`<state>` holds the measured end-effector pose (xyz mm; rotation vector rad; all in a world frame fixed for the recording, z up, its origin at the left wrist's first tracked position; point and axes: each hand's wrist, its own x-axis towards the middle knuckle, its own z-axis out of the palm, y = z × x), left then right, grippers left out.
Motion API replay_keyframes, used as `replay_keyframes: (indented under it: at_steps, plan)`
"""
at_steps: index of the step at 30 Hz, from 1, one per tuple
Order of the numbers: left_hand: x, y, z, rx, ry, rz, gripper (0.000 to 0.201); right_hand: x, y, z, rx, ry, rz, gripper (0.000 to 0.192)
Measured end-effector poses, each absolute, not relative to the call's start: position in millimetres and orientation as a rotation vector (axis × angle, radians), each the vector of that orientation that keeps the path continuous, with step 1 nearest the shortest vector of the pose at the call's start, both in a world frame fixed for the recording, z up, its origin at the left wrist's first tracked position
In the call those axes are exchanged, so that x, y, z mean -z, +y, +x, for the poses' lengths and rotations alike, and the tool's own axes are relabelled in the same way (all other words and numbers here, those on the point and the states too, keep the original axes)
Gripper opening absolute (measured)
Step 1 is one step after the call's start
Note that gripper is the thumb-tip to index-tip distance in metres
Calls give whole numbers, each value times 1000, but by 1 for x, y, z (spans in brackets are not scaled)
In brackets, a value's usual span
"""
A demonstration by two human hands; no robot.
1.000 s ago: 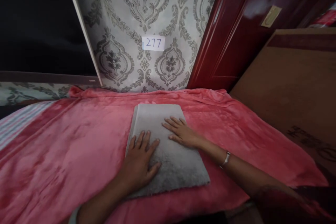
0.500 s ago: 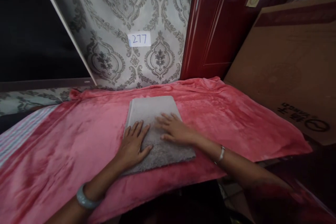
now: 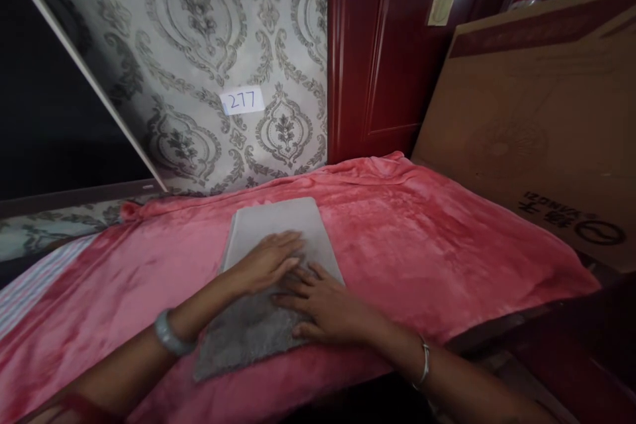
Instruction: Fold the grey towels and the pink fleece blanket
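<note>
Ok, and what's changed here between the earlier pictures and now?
The left hand has moved from the grey cloth's left side toward its middle, fingers now pointing more rightward. The right hand has come closer to the cloth's near edge. The camera view has shifted. Neither hand has gripped anything; the cloth stays folded on the pink blanket.

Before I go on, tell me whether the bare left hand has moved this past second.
Yes. Judged against the white paper card marked 277, the bare left hand has moved rightward and now reaches beyond the card's right edge.
</note>
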<state>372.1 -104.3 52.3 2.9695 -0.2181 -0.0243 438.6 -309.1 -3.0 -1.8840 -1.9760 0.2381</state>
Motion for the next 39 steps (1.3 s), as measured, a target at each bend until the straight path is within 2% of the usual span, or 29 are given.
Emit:
replay_keyframes:
  at_steps: [4,8,13,18,25,33,39]
  plan:
    - [-43,-113,429,323,-475,2903,57,-2,-315,434,-263,-1905,-1867,61]
    - [-21,-92,466,220,-587,2965,65,-4,-318,435,-373,-1842,-1835,62]
    - [-11,-51,505,103,-397,2997,65,-7,-320,439,-468,-1813,-1765,61]
    - [-4,-28,538,108,-126,2981,63,6,-316,446,-419,-1874,-1739,62]
    - [8,-20,543,-37,-158,2927,61,31,-305,453,-260,-1978,-1751,65]
    - [-5,-30,546,17,3,2965,61,0,-317,443,-418,-1866,-1768,64]
    - [-23,-38,591,75,136,2923,49,-8,-319,440,-455,-1832,-1782,63]
